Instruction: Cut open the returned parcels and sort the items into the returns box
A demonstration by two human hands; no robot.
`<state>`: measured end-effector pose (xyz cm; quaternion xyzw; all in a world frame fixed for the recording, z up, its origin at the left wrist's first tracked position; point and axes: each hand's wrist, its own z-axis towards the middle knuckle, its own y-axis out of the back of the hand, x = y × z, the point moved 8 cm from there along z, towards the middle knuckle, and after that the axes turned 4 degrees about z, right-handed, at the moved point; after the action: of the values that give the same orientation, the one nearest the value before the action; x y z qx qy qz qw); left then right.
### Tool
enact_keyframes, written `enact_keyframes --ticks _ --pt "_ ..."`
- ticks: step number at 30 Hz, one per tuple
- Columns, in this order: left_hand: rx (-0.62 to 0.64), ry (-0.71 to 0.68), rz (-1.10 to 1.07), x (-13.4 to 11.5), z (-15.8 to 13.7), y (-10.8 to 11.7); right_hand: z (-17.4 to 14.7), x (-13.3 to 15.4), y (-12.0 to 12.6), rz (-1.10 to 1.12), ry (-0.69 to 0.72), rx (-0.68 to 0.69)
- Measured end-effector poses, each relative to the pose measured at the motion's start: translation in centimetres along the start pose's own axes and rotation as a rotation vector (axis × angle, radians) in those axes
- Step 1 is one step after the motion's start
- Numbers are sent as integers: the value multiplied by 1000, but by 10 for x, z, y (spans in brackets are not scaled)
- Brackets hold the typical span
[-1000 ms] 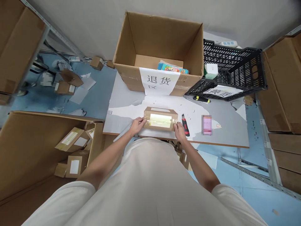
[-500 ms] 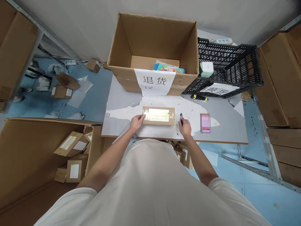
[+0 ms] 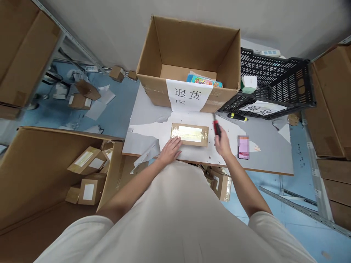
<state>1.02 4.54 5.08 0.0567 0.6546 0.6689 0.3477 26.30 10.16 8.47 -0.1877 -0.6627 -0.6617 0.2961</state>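
Note:
A small cardboard box [image 3: 203, 137] with a pale label and shiny tape lies on the table before me. My left hand [image 3: 171, 149] rests flat on its near left corner, fingers stretched out. To the right of the box, my right hand [image 3: 222, 140] is wrapped around a utility knife [image 3: 216, 128] with a red and black handle. The knife points away from me, its tip raised and apart from the box. A phone [image 3: 243, 147] with a pink, blurred screen lies to the right of that hand.
Behind stands a large open carton [image 3: 153, 89] with colourful packs inside. Beside it is a black crate [image 3: 298, 104] holding a small white-and-green box [image 3: 249, 84]. A yellow-and-black cutter [image 3: 238, 117] lies before the crate. At left, a big carton [image 3: 41, 164] holds several parcels.
My left hand has shifted from gripping the box's left end to lying flat on its near corner. My right hand has lifted the knife, which now shows more of its handle.

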Motion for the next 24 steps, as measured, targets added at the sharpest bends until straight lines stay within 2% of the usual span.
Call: enact_keyframes --ticks 3,5,7,10,17,24 --pt "27 -16 67 -1 6 -10 22 71 -38 -63 280 401" --pt "24 -12 87 1 8 -12 28 95 -63 -179 371 598" --pt "15 -13 92 2 9 -12 32 103 -78 -298 408 694" --pt "-2 -10 82 2 9 -10 37 102 -85 -415 422 716" --pt "3 27 15 4 8 -13 42 107 -77 -499 473 745" --pt "38 35 6 5 4 -19 34 98 -63 -603 380 767"
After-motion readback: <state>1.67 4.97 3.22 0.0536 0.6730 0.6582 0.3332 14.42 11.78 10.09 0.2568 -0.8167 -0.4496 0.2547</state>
